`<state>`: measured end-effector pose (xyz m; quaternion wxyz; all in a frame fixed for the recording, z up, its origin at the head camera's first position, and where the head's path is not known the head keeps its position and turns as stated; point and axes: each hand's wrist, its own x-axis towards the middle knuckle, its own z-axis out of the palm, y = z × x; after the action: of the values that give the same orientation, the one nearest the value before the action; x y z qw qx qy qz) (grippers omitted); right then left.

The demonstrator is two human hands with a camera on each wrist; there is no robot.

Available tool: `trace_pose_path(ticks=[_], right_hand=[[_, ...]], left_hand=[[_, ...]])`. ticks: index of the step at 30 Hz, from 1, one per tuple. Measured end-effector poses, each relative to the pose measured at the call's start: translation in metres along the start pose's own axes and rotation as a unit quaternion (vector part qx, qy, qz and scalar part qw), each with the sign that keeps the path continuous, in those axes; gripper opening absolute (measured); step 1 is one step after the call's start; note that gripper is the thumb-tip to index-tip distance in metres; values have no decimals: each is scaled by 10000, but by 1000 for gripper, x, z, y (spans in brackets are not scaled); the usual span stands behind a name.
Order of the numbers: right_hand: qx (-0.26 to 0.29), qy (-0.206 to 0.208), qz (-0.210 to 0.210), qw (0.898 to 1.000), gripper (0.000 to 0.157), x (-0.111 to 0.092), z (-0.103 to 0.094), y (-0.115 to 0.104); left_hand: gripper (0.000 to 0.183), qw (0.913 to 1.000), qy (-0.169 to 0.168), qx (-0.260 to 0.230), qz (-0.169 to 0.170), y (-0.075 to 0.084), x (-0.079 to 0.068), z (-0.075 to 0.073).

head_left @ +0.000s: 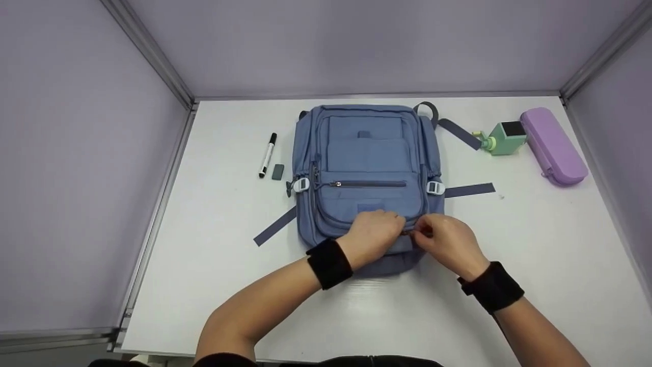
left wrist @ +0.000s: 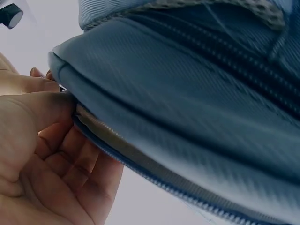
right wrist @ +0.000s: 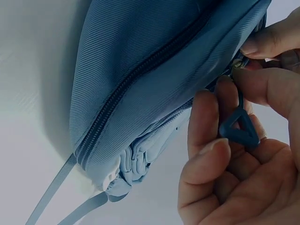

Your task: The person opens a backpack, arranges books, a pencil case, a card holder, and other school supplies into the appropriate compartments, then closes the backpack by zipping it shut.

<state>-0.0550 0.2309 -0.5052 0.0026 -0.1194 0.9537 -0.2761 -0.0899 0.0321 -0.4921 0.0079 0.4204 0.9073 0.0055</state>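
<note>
A blue backpack (head_left: 365, 155) lies front side up on the white table. Near its lower end, my left hand (head_left: 374, 232) pinches the edge of the front compartment beside the zipper (left wrist: 154, 180), thumb above and fingers underneath. In the left wrist view the zipper is parted there, with a pale lining (left wrist: 112, 136) showing. Just to the right, my right hand (head_left: 451, 242) pinches the zipper slider (right wrist: 236, 63) between thumb and finger. From that slider a blue triangular zipper pull (right wrist: 244, 137) hangs over the curled fingers. The two hands almost touch.
Left of the backpack lie a marker (head_left: 268, 155) and a small dark grey block (head_left: 277, 172). To its right are a green bottle-like object (head_left: 504, 142) and a purple case (head_left: 554, 145). Loose straps (head_left: 471, 190) spread out sideways. Panels (head_left: 356, 46) enclose the table.
</note>
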Motion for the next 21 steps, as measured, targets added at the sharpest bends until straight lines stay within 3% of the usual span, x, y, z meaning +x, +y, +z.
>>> trace_pose_path(ticks=[8, 13, 21], right_hand=[[-122, 109, 307, 9994, 7, 2, -11, 23], [-365, 151, 198, 9990, 8, 13, -12, 32], [-743, 268, 204, 9967, 6, 34, -11, 49]], left_hand=[[5, 9998, 199, 28, 84, -1, -4, -2], [7, 9997, 210, 49, 61, 0, -6, -2], [7, 9958, 804, 286, 324, 0, -9, 2]])
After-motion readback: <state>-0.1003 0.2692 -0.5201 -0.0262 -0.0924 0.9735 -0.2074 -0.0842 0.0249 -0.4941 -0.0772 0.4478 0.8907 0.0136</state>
